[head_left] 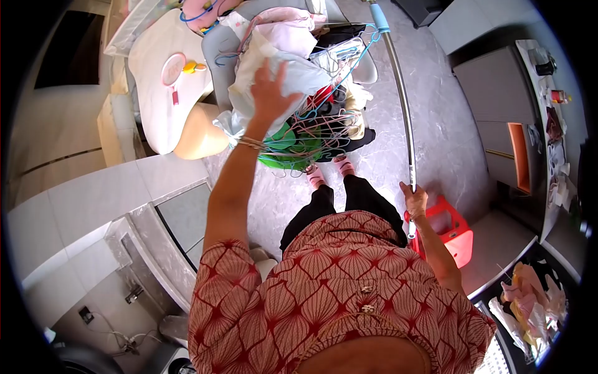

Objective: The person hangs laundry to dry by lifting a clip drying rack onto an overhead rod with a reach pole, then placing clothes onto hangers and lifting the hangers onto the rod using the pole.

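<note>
My left hand (271,93) is spread over a white cloth (252,78) on the pile of clothes; whether it touches the cloth I cannot tell. The pile, with pink, black and red pieces, lies on a grey chair (218,75). Many thin hangers (321,134) stick out at its near side, beside a green item (286,140). On the right, my right hand (415,201) is closed around the lower part of a long metal pole (402,103). A blue hanger (374,37) is close to the pole's blue collar (379,20).
A red plastic stool (458,234) stands beside my right forearm. At the upper left is a white table (149,87) with a pink hand mirror (174,70). Grey cabinets (492,87) line the right, and more clothes (529,299) lie at the lower right.
</note>
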Demonstrator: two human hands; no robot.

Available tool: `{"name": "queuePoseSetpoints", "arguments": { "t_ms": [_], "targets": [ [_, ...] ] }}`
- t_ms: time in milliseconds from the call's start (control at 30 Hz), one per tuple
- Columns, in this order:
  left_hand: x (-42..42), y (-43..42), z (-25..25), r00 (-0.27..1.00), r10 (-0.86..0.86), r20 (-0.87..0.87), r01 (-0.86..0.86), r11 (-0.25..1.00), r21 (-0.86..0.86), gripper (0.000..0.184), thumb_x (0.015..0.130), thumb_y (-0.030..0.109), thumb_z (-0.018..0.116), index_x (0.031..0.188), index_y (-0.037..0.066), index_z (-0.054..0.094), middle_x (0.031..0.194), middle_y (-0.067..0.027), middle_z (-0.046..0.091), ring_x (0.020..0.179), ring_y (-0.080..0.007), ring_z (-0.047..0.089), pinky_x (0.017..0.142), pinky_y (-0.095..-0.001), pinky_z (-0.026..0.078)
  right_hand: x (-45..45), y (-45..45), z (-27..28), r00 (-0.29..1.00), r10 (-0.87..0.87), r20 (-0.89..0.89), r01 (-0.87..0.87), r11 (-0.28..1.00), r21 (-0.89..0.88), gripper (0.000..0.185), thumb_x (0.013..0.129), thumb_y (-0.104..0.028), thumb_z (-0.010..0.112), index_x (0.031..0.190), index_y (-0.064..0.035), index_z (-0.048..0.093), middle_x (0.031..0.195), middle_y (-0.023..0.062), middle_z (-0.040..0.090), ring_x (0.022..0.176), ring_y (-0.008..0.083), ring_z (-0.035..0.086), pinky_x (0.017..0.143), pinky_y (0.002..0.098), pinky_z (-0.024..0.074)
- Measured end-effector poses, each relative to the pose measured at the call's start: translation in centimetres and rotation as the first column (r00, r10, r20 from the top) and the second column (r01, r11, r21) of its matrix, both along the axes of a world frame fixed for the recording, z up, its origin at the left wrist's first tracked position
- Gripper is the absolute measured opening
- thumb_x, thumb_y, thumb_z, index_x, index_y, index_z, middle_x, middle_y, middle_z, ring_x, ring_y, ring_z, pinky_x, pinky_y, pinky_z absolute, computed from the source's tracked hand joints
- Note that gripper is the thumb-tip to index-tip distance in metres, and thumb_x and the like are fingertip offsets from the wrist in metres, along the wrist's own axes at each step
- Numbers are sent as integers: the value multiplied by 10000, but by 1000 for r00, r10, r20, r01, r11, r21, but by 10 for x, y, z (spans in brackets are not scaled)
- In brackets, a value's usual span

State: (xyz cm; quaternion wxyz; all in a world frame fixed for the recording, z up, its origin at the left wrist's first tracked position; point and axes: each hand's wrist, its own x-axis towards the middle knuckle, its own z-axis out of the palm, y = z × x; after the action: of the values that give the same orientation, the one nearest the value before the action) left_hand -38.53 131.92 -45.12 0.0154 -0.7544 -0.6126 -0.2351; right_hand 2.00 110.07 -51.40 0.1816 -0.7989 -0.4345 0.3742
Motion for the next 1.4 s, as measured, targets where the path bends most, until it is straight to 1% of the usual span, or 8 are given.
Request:
{"name": "queuePoseSetpoints", "arguments": {
  "t_ms": [167, 367, 500, 800, 967, 1067, 1167, 1400],
  "targets": [
    [6, 2, -40, 943, 20, -332, -66, 990, -125, 546, 618, 186, 678, 1134, 179, 498, 1317, -127, 329, 1173, -406, 303, 867, -506, 342, 4, -9, 2, 1000, -27, -4, 27, 1000, 8, 390, 708, -339, 666, 611, 17, 540, 476, 101, 453, 467, 154, 408, 495, 346, 387],
    [-78, 37, 7, 957, 170, 236, -205, 970, 131, 73, 809, 89, 483, 811, 29, 524, 744, -136, 542, 668, -293, 543, 594, -366, 439, 7, -19, -1, 999, -47, 24, 47, 999, 5, 391, 718, -340, 666, 602, 9, 533, 467, 90, 442, 456, 157, 391, 486, 343, 379],
    [-183, 55, 74, -60, 118, 991, -81, 989, -123, 181, 831, 99, 461, 964, 29, 562, 881, -71, 596, 789, -228, 585, 685, -337, 487, 8, -17, -11, 997, -56, 49, 56, 998, 9, 399, 726, -344, 662, 598, 8, 524, 471, 95, 448, 457, 176, 394, 499, 347, 386],
    [-233, 6, 95, -181, 147, 972, -178, 968, -179, 259, 872, 188, 411, 1060, 36, 505, 1038, -118, 563, 896, -236, 574, 788, -342, 477, -3, 3, -3, 996, -78, -45, 81, 995, 63, 413, 725, -350, 662, 604, 15, 512, 485, 81, 422, 489, 143, 382, 512, 331, 388],
    [-223, 20, 53, 125, 515, 848, -309, 833, -460, 198, 724, 8, 559, 917, 55, 565, 823, -105, 596, 722, -228, 588, 622, -317, 480, -2, 1, -7, 999, -46, -18, 47, 997, 63, 405, 723, -345, 664, 606, 15, 521, 481, 81, 432, 483, 147, 391, 515, 332, 396],
    [-149, 24, 54, 923, 363, 127, -385, 877, 289, 199, 704, 0, 522, 898, 30, 557, 846, -151, 565, 733, -300, 561, 658, -379, 449, -3, -2, -8, 999, -33, 21, 32, 998, 58, 402, 719, -349, 667, 607, 12, 534, 478, 88, 445, 471, 161, 403, 514, 337, 402],
    [-72, 19, 27, 985, 8, 172, -49, 970, 236, 202, 728, 61, 511, 920, 46, 575, 848, -139, 575, 815, -334, 551, 726, -423, 432, -6, -5, -11, 999, -35, 20, 34, 997, 63, 409, 715, -364, 668, 604, 8, 539, 477, 96, 454, 460, 181, 411, 511, 342, 403],
    [3, -18, -68, 885, 461, -72, -465, 861, -203, 230, 753, 213, 541, 931, 68, 558, 1022, -152, 551, 959, -332, 532, 777, -451, 421, -3, -16, -4, 996, -72, 57, 71, 997, 25, 417, 715, -365, 670, 593, 5, 522, 466, 89, 439, 449, 177, 395, 488, 351, 383]
  ]
}}
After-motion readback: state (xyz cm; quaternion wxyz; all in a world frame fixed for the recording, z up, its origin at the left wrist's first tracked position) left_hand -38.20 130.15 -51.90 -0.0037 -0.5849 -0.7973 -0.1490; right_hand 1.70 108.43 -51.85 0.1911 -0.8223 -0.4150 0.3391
